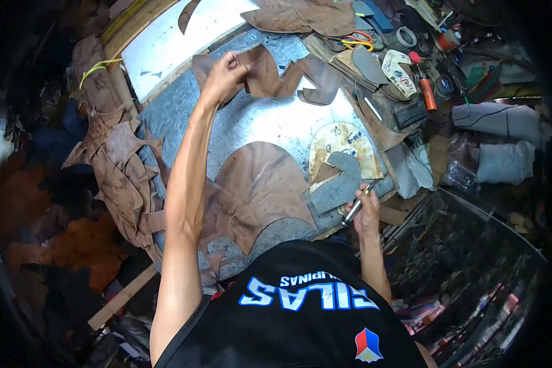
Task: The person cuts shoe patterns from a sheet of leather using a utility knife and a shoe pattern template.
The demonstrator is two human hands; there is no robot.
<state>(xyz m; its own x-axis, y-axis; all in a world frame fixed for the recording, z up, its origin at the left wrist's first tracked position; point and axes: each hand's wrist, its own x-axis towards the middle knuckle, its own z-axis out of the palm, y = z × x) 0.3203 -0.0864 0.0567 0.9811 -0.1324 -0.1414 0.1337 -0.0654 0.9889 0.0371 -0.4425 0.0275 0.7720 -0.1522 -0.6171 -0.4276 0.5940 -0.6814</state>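
My left hand [224, 75] is closed on a strip of brown leather [264, 70], raised over the far part of the metal-topped table and hanging in bends to the right. In my right hand [367, 211] is a slim metal pen-like tool [353, 213], its dark end pointing down and left. Right beside that hand lies a grey curved template [342, 184], overlapping a stained, handwritten pale template [356, 138]. A large piece of brown leather [257, 178] with rounded cut edges lies flat between my arms.
Brown leather pieces [119, 159] are heaped along the left edge. A white board [172, 46] lies at the far left. Yellow-handled scissors [359, 42], a roll of tape [405, 37], an orange bottle [427, 93] and stacked templates [359, 64] crowd the far right.
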